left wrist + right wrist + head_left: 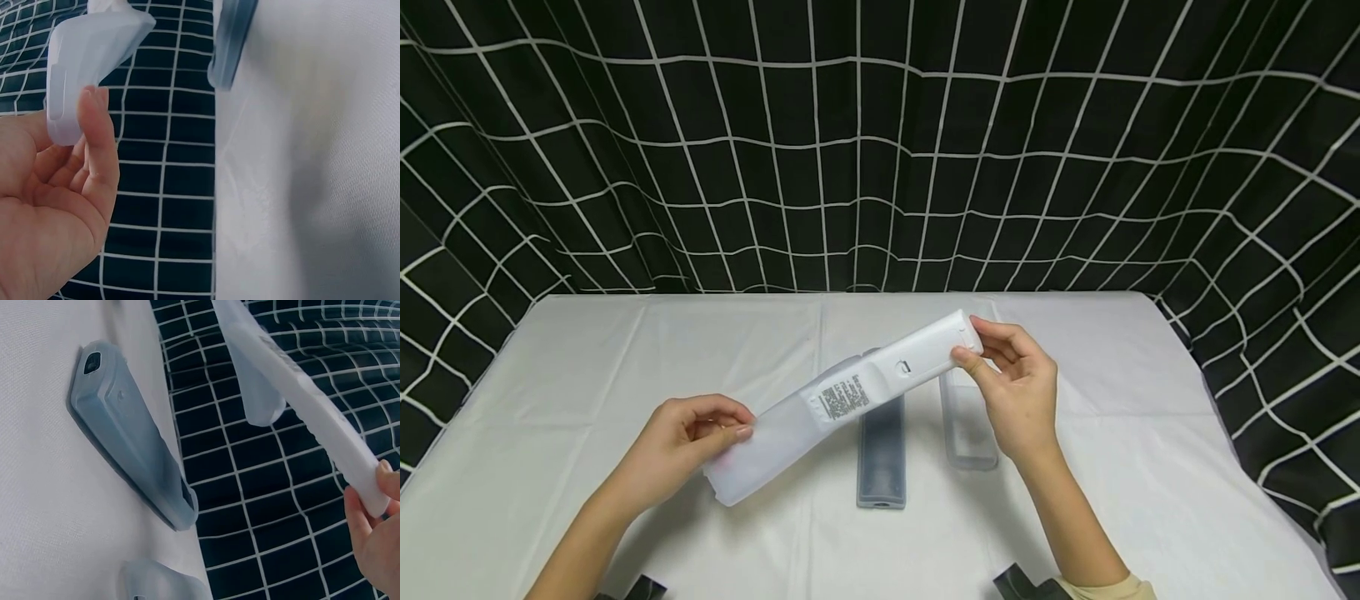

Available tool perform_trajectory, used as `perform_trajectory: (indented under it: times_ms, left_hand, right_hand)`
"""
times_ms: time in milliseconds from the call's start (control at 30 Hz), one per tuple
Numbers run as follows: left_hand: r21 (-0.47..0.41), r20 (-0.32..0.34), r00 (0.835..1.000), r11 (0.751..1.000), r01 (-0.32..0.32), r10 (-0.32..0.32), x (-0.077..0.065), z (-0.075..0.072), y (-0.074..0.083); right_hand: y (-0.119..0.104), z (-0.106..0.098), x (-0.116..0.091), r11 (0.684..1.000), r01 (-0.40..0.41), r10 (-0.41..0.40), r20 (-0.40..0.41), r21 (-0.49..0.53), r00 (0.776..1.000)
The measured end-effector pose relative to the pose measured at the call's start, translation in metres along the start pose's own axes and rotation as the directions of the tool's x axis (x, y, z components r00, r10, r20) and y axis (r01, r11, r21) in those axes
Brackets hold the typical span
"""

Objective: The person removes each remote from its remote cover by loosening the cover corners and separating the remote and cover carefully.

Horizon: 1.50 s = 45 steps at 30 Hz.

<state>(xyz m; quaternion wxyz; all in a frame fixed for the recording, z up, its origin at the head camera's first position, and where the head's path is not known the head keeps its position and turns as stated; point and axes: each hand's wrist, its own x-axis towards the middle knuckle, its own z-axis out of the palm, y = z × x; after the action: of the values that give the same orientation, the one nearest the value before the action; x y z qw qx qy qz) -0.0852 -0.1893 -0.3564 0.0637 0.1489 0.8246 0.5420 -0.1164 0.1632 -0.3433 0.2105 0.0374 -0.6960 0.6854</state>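
Note:
A white remote control (923,357) is held tilted above the table, its lower half inside a translucent, milky sleeve (775,454). The printed label on its back shows near the middle. My left hand (685,442) pinches the sleeve near its lower left end, between thumb and fingers. At the upper right, my right hand (1018,387) grips the bare end of the remote between thumb and fingertips. In the right wrist view, part of the sleeve hangs away from the remote. Below them a blue-grey translucent remote cover (882,462) lies on the table, partly hidden by the remote.
A clear plastic cover (970,429) lies right of the blue-grey one, its far end behind the remote. Both rest on a white tablecloth (1112,467). A black curtain with white grid lines (880,175) hangs behind and around the table.

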Motion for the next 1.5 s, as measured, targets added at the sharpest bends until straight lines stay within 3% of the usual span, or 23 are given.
perform_trajectory:
  times_ms: [1067, 1267, 1500]
  left_hand:
    - [0.037, 0.029, 0.999, 0.999, 0.014, -0.015, -0.001, -0.007, -0.002]
    - [0.039, 0.020, 1.000, 0.999, 0.014, -0.015, -0.002, -0.009, -0.002]
    - [0.102, -0.048, 0.999, 0.995, 0.018, -0.013, -0.010, -0.017, -0.002]
  right_hand:
    - [-0.010, -0.002, 0.008, 0.999, 0.014, -0.013, -0.020, 0.047, 1.000]
    - [-0.012, -0.003, 0.010, 0.998, 0.019, -0.017, -0.027, 0.066, 0.999]
    - [-0.016, -0.014, 0.018, 0.986, 0.062, -0.051, -0.076, 0.152, 0.996]
